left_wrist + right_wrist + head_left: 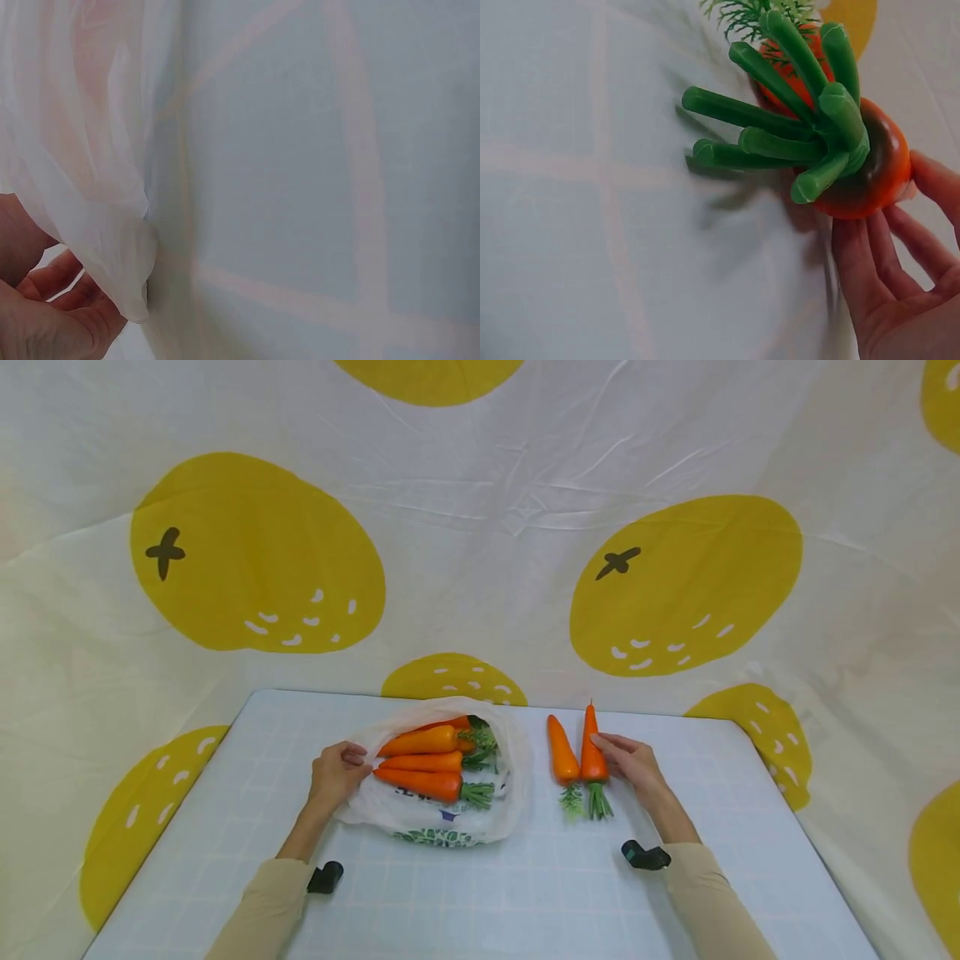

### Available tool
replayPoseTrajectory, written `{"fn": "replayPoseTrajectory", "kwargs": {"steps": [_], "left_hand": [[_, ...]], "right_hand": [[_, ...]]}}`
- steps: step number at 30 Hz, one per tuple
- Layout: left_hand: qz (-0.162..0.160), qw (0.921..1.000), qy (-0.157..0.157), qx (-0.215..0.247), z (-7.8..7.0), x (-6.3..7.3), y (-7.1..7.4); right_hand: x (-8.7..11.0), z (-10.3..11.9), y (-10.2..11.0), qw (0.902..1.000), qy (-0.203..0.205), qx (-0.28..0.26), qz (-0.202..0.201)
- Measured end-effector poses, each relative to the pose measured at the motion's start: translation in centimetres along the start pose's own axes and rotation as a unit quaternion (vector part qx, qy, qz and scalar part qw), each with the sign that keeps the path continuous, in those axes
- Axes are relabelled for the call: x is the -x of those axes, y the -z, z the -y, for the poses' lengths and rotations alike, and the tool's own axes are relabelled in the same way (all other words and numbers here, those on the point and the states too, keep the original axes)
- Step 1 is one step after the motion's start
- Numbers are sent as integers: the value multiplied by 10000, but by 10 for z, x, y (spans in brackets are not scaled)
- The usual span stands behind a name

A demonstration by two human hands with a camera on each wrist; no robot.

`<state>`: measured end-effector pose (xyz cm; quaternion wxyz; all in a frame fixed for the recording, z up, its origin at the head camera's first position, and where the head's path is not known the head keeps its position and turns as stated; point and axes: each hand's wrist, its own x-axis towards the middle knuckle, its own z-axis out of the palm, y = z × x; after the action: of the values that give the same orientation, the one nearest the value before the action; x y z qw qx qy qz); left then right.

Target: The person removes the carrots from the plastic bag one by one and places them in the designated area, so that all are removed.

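A white plastic bag (517, 806) with green print lies mouth open, and several orange carrots (427, 783) with green tops rest in it. At its left edge my left hand (333, 777) pinches the thin plastic; in the left wrist view, folds of the bag (112, 247) partly cover the fingers. To the right of the bag, my right hand (637, 768) holds a carrot (592, 752) between thumb and fingers. Its cut green stems (772, 142) point toward the right wrist camera. Another carrot (562, 752) with feathery leaves lies just left of it on the table.
The table (450, 902) has a pale blue cover with a light grid. Behind and around it hangs a white cloth (480, 568) with large yellow fruit prints. A small black device (645, 856) sits at each wrist.
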<state>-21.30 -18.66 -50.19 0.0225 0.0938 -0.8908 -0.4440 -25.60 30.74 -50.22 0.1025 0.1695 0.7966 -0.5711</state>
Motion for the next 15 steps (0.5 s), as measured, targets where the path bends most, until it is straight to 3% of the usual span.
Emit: {"fn": "replayPoseTrajectory", "kwargs": {"steps": [8,15], "left_hand": [[14,10000,15,-13,-3,1,0],[-33,9999,51,-80,-4,3,0]], "right_hand": [[-1,-3,-8,9997,157,196,-40],[2,2,-15,9967,444,672,-89]]}}
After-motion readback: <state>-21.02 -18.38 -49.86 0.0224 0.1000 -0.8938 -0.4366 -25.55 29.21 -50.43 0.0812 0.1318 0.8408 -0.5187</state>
